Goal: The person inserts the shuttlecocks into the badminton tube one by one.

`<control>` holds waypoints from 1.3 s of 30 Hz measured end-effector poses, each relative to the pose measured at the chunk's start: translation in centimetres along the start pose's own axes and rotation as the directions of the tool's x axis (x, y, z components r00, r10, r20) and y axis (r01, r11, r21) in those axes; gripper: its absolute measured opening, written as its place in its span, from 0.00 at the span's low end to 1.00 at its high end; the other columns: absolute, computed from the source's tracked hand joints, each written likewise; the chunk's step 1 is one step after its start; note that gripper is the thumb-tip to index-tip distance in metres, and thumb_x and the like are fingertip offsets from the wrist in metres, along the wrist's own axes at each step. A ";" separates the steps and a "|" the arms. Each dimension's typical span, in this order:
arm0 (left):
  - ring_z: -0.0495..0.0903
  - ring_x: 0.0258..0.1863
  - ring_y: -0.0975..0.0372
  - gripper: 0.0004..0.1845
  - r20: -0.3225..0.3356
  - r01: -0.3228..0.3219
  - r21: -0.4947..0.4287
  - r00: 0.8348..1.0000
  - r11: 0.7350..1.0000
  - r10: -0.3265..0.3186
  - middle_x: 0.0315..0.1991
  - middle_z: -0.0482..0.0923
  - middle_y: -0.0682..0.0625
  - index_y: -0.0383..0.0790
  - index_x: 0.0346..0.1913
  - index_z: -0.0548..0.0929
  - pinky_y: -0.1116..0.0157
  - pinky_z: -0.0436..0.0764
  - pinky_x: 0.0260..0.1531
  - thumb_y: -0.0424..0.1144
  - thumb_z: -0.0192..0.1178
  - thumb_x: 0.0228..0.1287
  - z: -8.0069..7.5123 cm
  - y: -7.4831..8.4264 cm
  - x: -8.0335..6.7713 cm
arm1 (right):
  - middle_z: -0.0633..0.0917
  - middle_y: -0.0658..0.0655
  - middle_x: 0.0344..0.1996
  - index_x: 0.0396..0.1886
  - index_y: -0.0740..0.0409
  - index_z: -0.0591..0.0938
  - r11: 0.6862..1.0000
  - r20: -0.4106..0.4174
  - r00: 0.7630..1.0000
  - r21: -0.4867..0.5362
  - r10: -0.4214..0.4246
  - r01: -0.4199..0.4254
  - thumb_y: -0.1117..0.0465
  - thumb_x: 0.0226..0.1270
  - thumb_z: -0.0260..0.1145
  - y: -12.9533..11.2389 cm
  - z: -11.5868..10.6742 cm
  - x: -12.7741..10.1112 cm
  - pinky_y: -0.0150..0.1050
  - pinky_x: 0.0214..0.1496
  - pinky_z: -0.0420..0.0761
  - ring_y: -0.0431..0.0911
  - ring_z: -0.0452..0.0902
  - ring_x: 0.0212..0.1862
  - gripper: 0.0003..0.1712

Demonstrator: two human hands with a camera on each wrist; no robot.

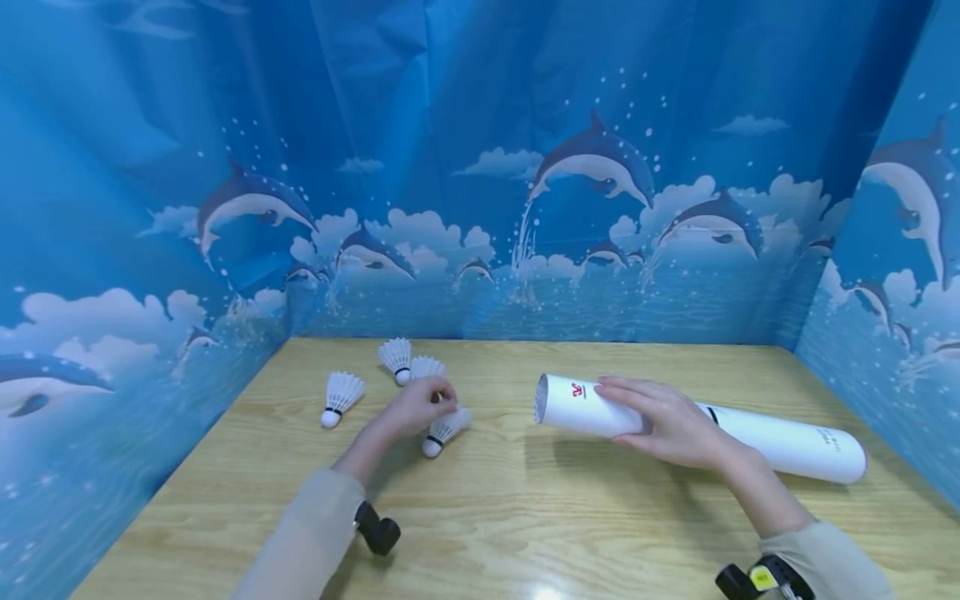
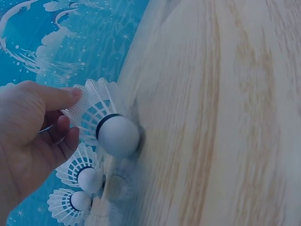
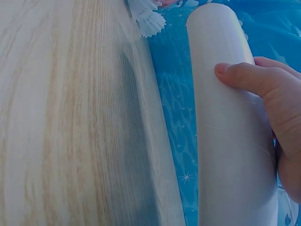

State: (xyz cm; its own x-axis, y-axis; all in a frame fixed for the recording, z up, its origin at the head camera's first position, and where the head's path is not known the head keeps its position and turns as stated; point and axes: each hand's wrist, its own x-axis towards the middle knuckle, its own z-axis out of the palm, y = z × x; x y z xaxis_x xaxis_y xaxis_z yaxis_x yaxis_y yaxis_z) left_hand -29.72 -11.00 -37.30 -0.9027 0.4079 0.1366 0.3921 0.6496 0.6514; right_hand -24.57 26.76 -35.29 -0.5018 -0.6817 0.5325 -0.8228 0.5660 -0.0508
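Left hand pinches a shuttlecock as the right steadies a white tube on a wooden table.

The left hand [image 1: 420, 406], left of centre in the head view, has its grip clamped on the feather skirt of a shuttlecock [image 2: 104, 121], thumb above and fingers below, its cork nose pointing away. The right hand [image 1: 663, 421] lies over a long white tube [image 1: 780, 442] right of centre, fingers curled round it near the open end, which faces the left hand. Three more shuttlecocks rest nearby: one [image 1: 446, 431] just beside the left hand, one [image 1: 395, 358] behind it, one [image 1: 339, 397] further left. Judged from this, pick-up is the step in hand; the next move calls for lining the cork nose with the tube's mouth. Dolphin-print blue curtains [image 1: 480, 167] wall the table [image 1: 525, 517].
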 end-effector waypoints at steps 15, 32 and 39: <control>0.74 0.29 0.64 0.02 -0.079 -0.041 -0.093 0.996 0.995 0.034 0.27 0.77 0.53 0.39 0.32 0.81 0.66 0.75 0.31 0.34 0.61 0.60 -0.4 1.5 -0.8 | 0.75 0.60 0.57 0.60 0.56 0.74 1.000 -0.014 1.000 0.011 -0.023 0.023 0.47 0.49 0.72 0.2 0.0 0.0 0.53 0.49 0.75 0.55 0.73 0.54 0.38; 0.74 0.23 0.65 0.02 -0.257 -0.091 -0.244 0.966 0.966 0.026 0.23 0.78 0.53 0.36 0.30 0.81 0.69 0.74 0.23 0.32 0.63 0.57 0.9 4.7 -1.8 | 0.75 0.58 0.58 0.61 0.55 0.73 1.000 0.002 1.000 0.002 0.011 -0.011 0.55 0.41 0.76 -0.1 -0.2 0.0 0.53 0.49 0.75 0.55 0.73 0.54 0.42; 0.77 0.24 0.63 0.03 -0.326 -0.136 -0.333 0.945 0.933 0.022 0.24 0.79 0.48 0.33 0.30 0.79 0.69 0.76 0.26 0.30 0.61 0.58 1.6 6.0 -1.8 | 0.75 0.58 0.58 0.60 0.55 0.74 1.000 -0.005 1.000 0.005 0.006 -0.006 0.53 0.44 0.75 -0.1 -0.2 -0.1 0.53 0.49 0.75 0.55 0.73 0.54 0.40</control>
State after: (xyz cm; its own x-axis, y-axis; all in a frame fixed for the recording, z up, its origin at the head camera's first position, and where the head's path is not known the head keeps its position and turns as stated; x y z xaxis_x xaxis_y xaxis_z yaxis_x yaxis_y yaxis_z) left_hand -25.49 -6.79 -34.81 -0.9023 0.1903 0.3868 0.4301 0.3371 0.8375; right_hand -24.39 26.82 -35.18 -0.5053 -0.6762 0.5362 -0.8212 0.5676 -0.0580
